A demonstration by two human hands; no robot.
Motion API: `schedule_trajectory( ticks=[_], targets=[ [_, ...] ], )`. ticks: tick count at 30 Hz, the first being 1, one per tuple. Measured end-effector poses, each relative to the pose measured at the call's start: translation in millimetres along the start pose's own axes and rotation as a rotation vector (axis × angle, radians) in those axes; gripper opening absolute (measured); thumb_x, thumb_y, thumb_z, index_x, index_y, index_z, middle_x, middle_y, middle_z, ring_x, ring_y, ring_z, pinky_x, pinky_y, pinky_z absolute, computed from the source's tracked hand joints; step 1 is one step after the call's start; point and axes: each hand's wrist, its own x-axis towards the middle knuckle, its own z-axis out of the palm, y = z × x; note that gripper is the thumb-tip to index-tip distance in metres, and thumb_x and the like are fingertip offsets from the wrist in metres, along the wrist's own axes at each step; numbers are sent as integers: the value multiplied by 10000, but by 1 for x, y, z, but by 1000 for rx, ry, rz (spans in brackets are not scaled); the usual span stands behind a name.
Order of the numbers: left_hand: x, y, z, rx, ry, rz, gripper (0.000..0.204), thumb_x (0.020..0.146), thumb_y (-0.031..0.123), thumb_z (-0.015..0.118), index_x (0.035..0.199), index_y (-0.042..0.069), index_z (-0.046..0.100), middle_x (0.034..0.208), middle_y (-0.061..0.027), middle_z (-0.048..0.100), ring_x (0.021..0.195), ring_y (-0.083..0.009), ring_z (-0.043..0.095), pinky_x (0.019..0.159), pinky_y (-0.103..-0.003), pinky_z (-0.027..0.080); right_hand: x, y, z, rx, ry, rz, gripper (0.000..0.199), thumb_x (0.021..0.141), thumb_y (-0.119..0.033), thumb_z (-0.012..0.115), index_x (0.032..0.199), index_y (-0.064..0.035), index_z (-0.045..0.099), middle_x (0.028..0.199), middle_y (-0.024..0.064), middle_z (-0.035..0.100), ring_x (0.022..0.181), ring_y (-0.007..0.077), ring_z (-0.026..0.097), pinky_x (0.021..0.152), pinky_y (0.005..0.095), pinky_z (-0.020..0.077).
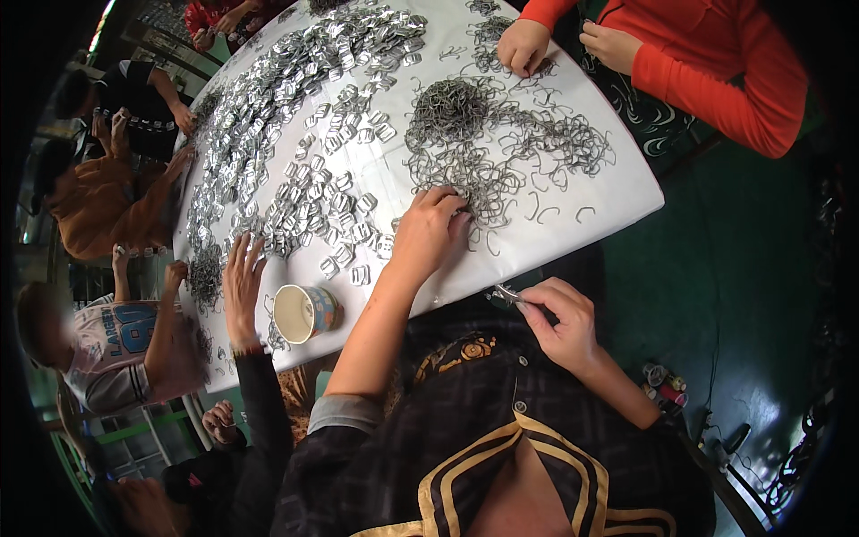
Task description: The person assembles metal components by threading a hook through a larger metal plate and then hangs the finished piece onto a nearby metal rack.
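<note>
My left hand point(428, 230) reaches over the table with its fingers curled together at the near edge of a heap of bent wire hooks point(483, 170). What its fingertips hold, if anything, is hidden. Close to my body, just off the table's edge, my right hand point(565, 324) pinches a small silver metal buckle point(506, 293) between thumb and fingers. Many similar silver buckles point(313, 201) lie left of my left hand, loose and in a long pile. Several single hooks point(546, 210) are scattered right of the heap.
A paper cup point(304, 313) stands near the front edge of the white-covered table point(546, 246). A person's hand point(242, 282) rests left of it. Across the table, a person in red sleeves point(716, 89) handles hooks. Other people sit along the left side.
</note>
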Motion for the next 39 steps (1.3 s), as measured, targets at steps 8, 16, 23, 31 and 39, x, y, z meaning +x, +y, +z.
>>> schedule_trajectory(
  ticks=[8, 16, 23, 31, 39],
  targets=[
    [24, -14, 2, -23, 12, -84, 77, 804, 44, 667, 860, 0, 695, 891, -140, 653, 814, -331, 625, 718, -387, 497, 0, -1, 0, -1, 1, -3, 121, 765, 33, 687, 865, -11, 637, 782, 107, 629, 692, 274, 606, 620, 350, 481],
    [32, -23, -9, 22, -3, -147, 81, 787, 14, 660, 853, -8, 702, 879, -141, 654, 714, -320, 640, 675, -376, 501, 1, -2, -2, 3, -1, -8, 116, 767, 31, 686, 863, -13, 637, 776, 105, 627, 684, 272, 601, 616, 349, 478],
    [17, -10, -9, -54, -78, -185, 68, 772, 31, 663, 823, 23, 709, 850, -124, 645, 760, -322, 634, 693, -385, 509, 0, 0, 2, 16, 1, -4, 116, 767, 28, 687, 862, -11, 635, 778, 105, 628, 687, 274, 602, 614, 348, 477],
    [18, -11, -4, 93, -98, -106, 126, 765, 29, 675, 885, 30, 713, 849, -129, 624, 760, -334, 622, 711, -389, 499, -2, 4, 2, -12, 8, -19, 126, 760, 29, 693, 863, -10, 632, 780, 109, 627, 690, 278, 604, 613, 351, 478],
    [36, -26, 14, -8, 68, -78, 83, 772, 29, 649, 817, 51, 715, 814, -102, 609, 812, -296, 612, 723, -383, 508, -1, 3, 5, 4, -6, -13, 124, 760, 33, 694, 859, -8, 631, 780, 111, 628, 694, 279, 605, 619, 350, 481]
  ],
)
